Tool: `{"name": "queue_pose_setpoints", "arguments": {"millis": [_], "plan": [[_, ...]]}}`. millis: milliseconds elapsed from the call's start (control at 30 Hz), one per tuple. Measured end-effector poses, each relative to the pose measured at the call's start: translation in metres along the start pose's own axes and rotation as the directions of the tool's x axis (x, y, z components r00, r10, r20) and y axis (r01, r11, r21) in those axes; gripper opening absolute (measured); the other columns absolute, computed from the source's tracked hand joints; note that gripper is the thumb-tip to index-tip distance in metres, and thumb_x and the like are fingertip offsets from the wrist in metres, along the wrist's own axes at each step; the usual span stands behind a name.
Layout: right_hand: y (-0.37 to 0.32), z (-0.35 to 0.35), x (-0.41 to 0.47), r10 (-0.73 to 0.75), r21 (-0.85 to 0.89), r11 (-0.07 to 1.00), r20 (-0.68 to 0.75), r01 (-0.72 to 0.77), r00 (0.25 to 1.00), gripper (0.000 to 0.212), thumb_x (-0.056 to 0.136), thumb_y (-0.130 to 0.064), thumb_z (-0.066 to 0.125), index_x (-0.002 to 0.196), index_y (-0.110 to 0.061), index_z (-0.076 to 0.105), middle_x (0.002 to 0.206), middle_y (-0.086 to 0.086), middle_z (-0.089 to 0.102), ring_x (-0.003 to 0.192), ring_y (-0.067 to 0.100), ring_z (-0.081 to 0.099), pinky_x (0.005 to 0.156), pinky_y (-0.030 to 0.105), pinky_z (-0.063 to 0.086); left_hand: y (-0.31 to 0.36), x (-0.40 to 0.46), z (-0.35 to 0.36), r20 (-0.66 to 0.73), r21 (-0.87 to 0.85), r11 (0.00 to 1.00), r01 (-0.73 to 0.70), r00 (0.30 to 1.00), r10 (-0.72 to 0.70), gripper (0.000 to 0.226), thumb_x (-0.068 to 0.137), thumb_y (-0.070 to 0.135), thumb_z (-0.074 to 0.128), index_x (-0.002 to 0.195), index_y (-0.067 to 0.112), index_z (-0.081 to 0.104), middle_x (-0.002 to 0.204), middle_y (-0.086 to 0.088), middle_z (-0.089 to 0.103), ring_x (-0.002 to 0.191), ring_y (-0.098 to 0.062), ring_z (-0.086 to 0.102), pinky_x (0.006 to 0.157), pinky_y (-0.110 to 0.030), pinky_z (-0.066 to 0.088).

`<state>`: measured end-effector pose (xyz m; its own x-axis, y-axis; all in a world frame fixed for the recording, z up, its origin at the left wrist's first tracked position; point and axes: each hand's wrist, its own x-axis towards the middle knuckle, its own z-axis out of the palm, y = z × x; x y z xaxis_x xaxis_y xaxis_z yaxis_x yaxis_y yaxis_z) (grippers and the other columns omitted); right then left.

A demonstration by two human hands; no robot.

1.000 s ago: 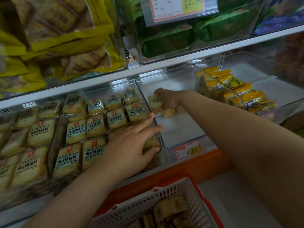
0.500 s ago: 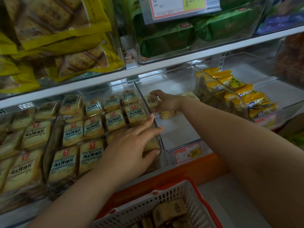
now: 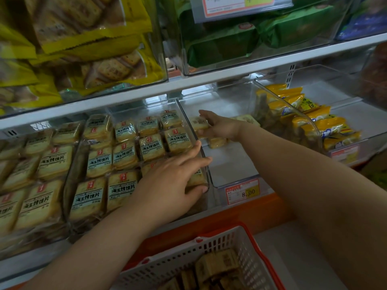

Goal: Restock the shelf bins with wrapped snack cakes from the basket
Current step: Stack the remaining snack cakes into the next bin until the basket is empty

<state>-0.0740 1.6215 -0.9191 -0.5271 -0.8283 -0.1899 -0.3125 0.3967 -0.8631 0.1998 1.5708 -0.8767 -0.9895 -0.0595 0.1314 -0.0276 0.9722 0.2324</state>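
Two hands: both are reaching into the clear bins on the middle shelf.
Right hand [image 3: 221, 127]: it is reaching deep into the nearly bare centre bin [image 3: 234, 164], fingers curling round a wrapped snack cake [image 3: 198, 123] and holding it against the bin's left wall near the back.
Left hand [image 3: 171, 178]: it is lying with fingers straight and spread over the front right corner of the full bin [image 3: 206, 162], fingertips reaching the divider wall and thumb pressing on the front rim; it is gripping nothing.
Other cakes in the centre bin: one pale cake [image 3: 217, 142] is lying just below the right hand, another [image 3: 248, 119] is sitting behind the wrist.
Full bin contents: rows of yellow packets with black lettering [image 3: 123, 155] are lying flat, filling the bin under and beside the left hand.
Basket [image 3: 247, 266]: white mesh with a red rim is sitting low in front of the shelf, holding more brown wrapped cakes [image 3: 217, 264].
Price tag [image 3: 241, 191]: it is hanging on the front of the centre bin, reading 8.00.
Right-hand bin: yellow and blue packs [image 3: 322, 126] are standing in a row.
Upper shelf: yellow cracker bags [image 3: 88, 59] are sitting at left, green packs [image 3: 240, 40] at centre.
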Motion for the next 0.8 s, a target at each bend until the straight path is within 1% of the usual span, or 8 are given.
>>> {"name": "queue_pose_setpoints", "arguments": {"millis": [67,133,233,300,433,533,600,800], "plan": [[-0.001,-0.004,0.000,0.008,-0.040,0.999,0.018,-0.007,1.000,0.092,0.086,-0.014,0.073,0.157,-0.022,0.014,0.157,0.004,0.029,0.141,0.019,0.034,0.114,0.033,0.035,0.000,0.000,0.000,0.006,-0.010,1.000,0.007,1.000,-0.007,0.061,0.092,0.053,0.057,0.146,0.052,0.029,0.158,0.030,-0.005,0.146,-0.003,0.020,0.113,-0.028,0.020],[-0.003,-0.006,0.001,0.016,-0.250,0.968,0.019,-0.011,1.000,0.099,0.081,-0.013,0.077,0.157,-0.021,0.014,0.156,0.005,0.028,0.139,0.021,0.035,0.109,0.030,0.038,0.000,0.001,-0.001,0.008,-0.018,1.000,0.011,1.000,-0.011,0.061,0.092,0.053,0.057,0.146,0.052,0.029,0.157,0.031,-0.005,0.146,-0.003,0.020,0.115,-0.031,0.021],[-0.012,0.001,0.004,-0.018,-0.595,0.803,0.017,0.024,1.000,0.105,0.079,-0.024,0.079,0.157,-0.017,0.009,0.159,0.007,0.013,0.142,0.026,0.029,0.111,0.035,0.034,0.001,-0.001,0.001,0.003,-0.024,1.000,0.009,1.000,-0.009,0.061,0.092,0.052,0.057,0.146,0.051,0.030,0.158,0.030,-0.005,0.147,-0.004,0.019,0.117,-0.035,0.022],[-0.016,0.009,0.007,-0.030,-0.681,0.730,0.047,0.054,0.998,0.107,0.078,-0.026,0.080,0.156,-0.015,0.008,0.158,0.007,0.010,0.141,0.028,0.031,0.111,0.041,0.036,0.001,-0.001,0.001,0.003,-0.022,1.000,0.009,1.000,-0.009,0.060,0.093,0.052,0.056,0.146,0.051,0.029,0.158,0.029,-0.005,0.147,-0.004,0.018,0.118,-0.036,0.023],[-0.015,0.000,0.006,-0.010,-0.575,0.818,-0.006,0.005,1.000,0.103,0.076,-0.023,0.078,0.155,-0.020,0.013,0.154,0.006,0.017,0.134,0.028,0.039,0.106,0.042,0.042,0.001,0.000,0.001,-0.003,-0.016,1.000,0.007,1.000,-0.007,0.060,0.093,0.053,0.056,0.146,0.051,0.029,0.159,0.028,-0.005,0.147,-0.005,0.019,0.117,-0.036,0.023],[-0.010,-0.018,0.002,0.029,-0.217,0.976,-0.006,-0.030,1.000,0.091,0.075,-0.011,0.074,0.150,-0.030,0.027,0.144,0.003,0.038,0.127,0.024,0.047,0.104,0.039,0.045,0.001,-0.001,0.002,-0.004,-0.016,1.000,0.007,1.000,-0.007,0.059,0.093,0.053,0.056,0.146,0.052,0.029,0.159,0.029,-0.005,0.147,-0.005,0.019,0.116,-0.036,0.023],[-0.007,-0.017,0.001,0.045,-0.084,0.996,0.045,-0.041,0.998,0.090,0.074,-0.003,0.074,0.147,-0.031,0.031,0.140,0.001,0.044,0.126,0.023,0.048,0.106,0.041,0.045,0.001,-0.001,0.001,-0.001,-0.020,1.000,0.006,1.000,-0.006,0.059,0.093,0.052,0.056,0.146,0.051,0.029,0.158,0.029,-0.006,0.147,-0.005,0.019,0.117,-0.036,0.024],[-0.004,-0.008,0.007,0.060,-0.270,0.962,0.073,-0.038,0.996,0.091,0.078,-0.008,0.078,0.150,-0.025,0.026,0.141,0.002,0.049,0.119,0.021,0.055,0.093,0.036,0.053,0.001,-0.001,0.002,-0.018,-0.009,1.000,0.000,1.000,0.000,0.060,0.093,0.051,0.057,0.146,0.050,0.030,0.157,0.029,-0.006,0.147,-0.004,0.019,0.116,-0.034,0.024]]}}
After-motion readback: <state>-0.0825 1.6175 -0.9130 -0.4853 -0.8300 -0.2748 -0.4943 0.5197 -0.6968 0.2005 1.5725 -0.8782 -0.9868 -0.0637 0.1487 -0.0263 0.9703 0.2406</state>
